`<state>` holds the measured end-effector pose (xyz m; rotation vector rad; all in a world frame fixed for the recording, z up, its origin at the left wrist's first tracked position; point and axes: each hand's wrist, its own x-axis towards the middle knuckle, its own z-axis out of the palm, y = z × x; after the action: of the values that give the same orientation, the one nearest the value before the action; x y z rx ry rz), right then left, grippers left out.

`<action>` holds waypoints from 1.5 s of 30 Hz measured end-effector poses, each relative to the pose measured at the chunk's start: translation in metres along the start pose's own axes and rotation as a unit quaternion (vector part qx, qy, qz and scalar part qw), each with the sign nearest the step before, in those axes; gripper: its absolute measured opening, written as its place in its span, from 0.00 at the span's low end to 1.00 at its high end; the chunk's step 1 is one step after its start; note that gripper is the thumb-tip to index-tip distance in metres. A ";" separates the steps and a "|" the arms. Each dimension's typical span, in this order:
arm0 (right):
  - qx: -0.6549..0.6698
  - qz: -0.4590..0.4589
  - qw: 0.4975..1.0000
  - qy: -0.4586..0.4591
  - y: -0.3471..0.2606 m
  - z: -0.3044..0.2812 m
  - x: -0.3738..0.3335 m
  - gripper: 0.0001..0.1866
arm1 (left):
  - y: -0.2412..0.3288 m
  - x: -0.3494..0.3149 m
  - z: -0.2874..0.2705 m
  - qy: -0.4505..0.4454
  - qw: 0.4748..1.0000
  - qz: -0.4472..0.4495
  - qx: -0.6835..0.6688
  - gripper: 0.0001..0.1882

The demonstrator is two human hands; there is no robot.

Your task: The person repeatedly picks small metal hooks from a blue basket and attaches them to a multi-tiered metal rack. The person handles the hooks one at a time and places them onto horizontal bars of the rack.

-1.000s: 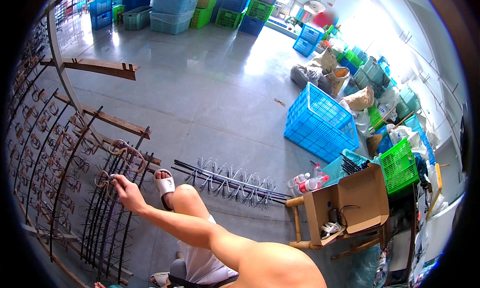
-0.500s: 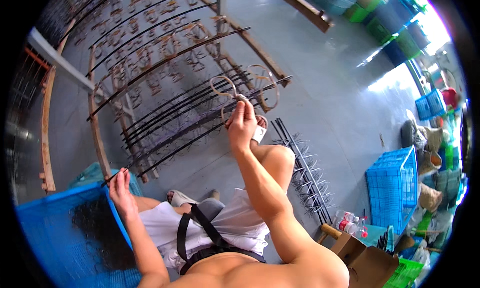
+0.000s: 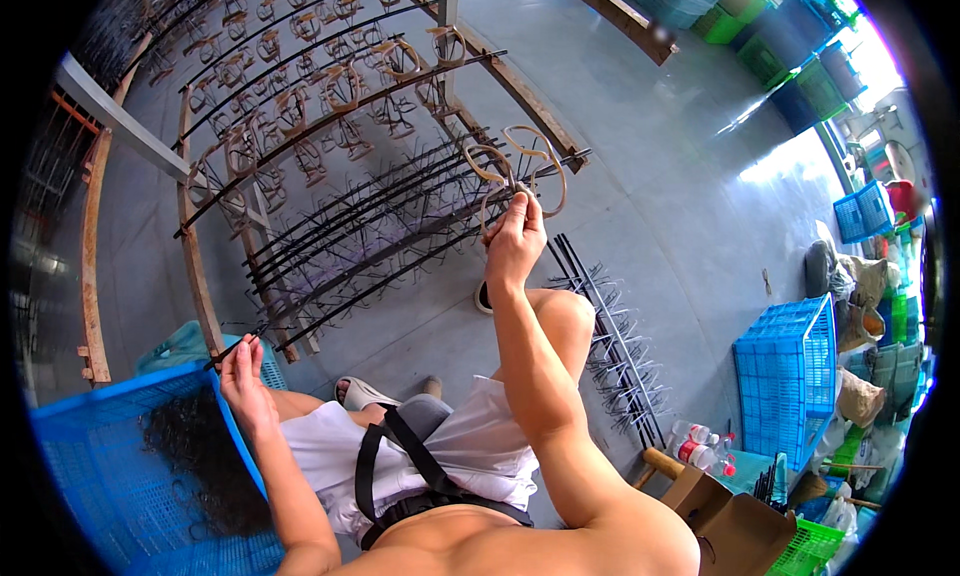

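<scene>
My left hand (image 3: 246, 384) pinches the end of a thin black rod (image 3: 222, 358) beside the rim of a blue basket (image 3: 110, 401). Farther off to the right, my right hand (image 3: 516, 238) is closed on a set of tan looped pieces (image 3: 550, 166), whose large rounded loops stick out beyond the fingertips. These loops are at the right ends of several black rods (image 3: 380, 201) with thin wire prongs, lying across a rack. Whether the pieces touch a prong I cannot tell. Dark, tangled wire items (image 3: 205, 456) lie inside the basket.
Rows of similar loops (image 3: 340, 86) hang from rods on a frame with wooden rails (image 3: 530, 106). More pronged rods (image 3: 615, 346) lie on the floor to my right. Beyond them are a blue crate (image 3: 785, 376), plastic bottles (image 3: 700, 448) and a cardboard box (image 3: 735, 521).
My right hand has shifted right and slightly away from me with the looped pieces. The sandaled foot beneath it has drawn back. My left hand stays nearly in place on the rod.
</scene>
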<state>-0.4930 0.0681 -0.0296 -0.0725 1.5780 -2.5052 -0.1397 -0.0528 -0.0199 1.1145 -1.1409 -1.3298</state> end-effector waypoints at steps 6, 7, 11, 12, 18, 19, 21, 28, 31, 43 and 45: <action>0.087 0.055 0.995 -0.008 0.006 -0.001 0.005 0.11 | -0.001 0.001 -0.002 -0.012 1.000 0.006 0.001 0.11; 0.123 0.079 0.989 -0.013 0.006 -0.001 0.005 0.11 | 0.000 0.001 -0.002 -0.012 1.000 0.007 0.001 0.11; 0.154 0.097 0.982 -0.044 0.000 0.000 0.004 0.11 | -0.001 0.004 -0.004 -0.017 1.000 0.006 0.005 0.09; 0.146 0.098 0.983 -0.048 -0.003 0.000 0.003 0.11 | -0.001 0.004 -0.005 -0.016 1.000 0.004 0.004 0.09; 0.106 0.052 0.993 -0.016 0.002 0.003 0.000 0.11 | -0.002 0.004 -0.007 -0.018 1.000 -0.001 0.005 0.09; 0.096 0.049 0.994 -0.014 0.002 0.003 0.000 0.11 | -0.002 0.004 -0.007 -0.019 1.000 0.001 0.004 0.09; 0.106 0.053 0.993 -0.010 0.001 0.004 0.000 0.11 | -0.002 0.003 -0.005 -0.019 1.000 0.004 0.003 0.09; 0.136 0.096 0.985 -0.044 -0.003 0.000 0.003 0.10 | -0.001 0.005 -0.003 -0.006 1.000 -0.001 0.002 0.10; 0.163 0.091 0.978 -0.095 0.000 -0.004 0.003 0.10 | 0.000 0.005 -0.004 -0.011 1.000 -0.004 -0.002 0.10; -0.005 0.004 0.983 -0.182 0.012 -0.011 -0.012 0.15 | -0.002 0.009 -0.009 -0.014 1.000 0.001 -0.016 0.08; -0.060 -0.029 0.983 -0.170 0.005 -0.009 -0.014 0.13 | -0.002 0.010 -0.009 -0.014 1.000 -0.003 -0.021 0.08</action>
<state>-0.4799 0.0764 -0.0366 -0.5400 1.5962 -2.2807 -0.1313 -0.0631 -0.0238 1.0729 -1.1264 -1.3722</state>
